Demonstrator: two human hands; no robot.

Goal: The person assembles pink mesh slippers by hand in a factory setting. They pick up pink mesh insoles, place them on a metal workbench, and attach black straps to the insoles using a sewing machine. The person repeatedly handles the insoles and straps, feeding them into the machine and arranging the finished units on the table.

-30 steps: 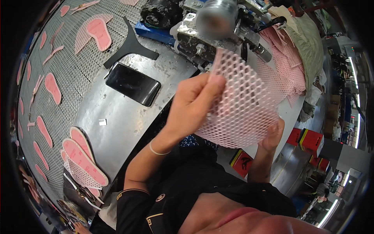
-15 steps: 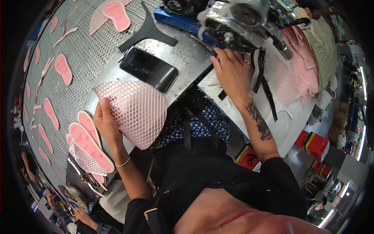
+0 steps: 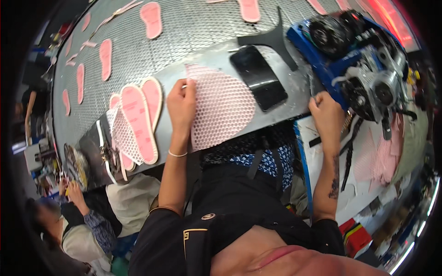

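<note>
My left hand [image 3: 182,106] pinches the left edge of a pink mesh fabric piece [image 3: 224,108], rounded on its right side and spread over the metal table edge [image 3: 293,99]. Just right of the mesh lies a black smartphone [image 3: 261,80]. My right hand [image 3: 326,117] is closed, with curled fingers at the table's edge below the machine's blue base [image 3: 322,69]; whatever its fingers hold, if anything, is hidden. Left of my left hand are pink insoles or soles with pale rims [image 3: 138,122], overlapping one another, with a white-pink mesh piece [image 3: 123,138] against them.
A metal machine [image 3: 368,87] stands at the right. Behind the phone lies a black forked flat piece [image 3: 286,46]. Pink insoles [image 3: 151,20] are scattered over the mesh-surfaced conveyor. Pink mesh scraps [image 3: 380,156] lie on the white side table [image 3: 317,165]. Another person [image 3: 87,230] sits at lower left.
The view has turned, so the bench shows farther right. My right hand's fingers, stretched out before, are now curled closed. The mesh lies flatter on the table, still in my left hand.
</note>
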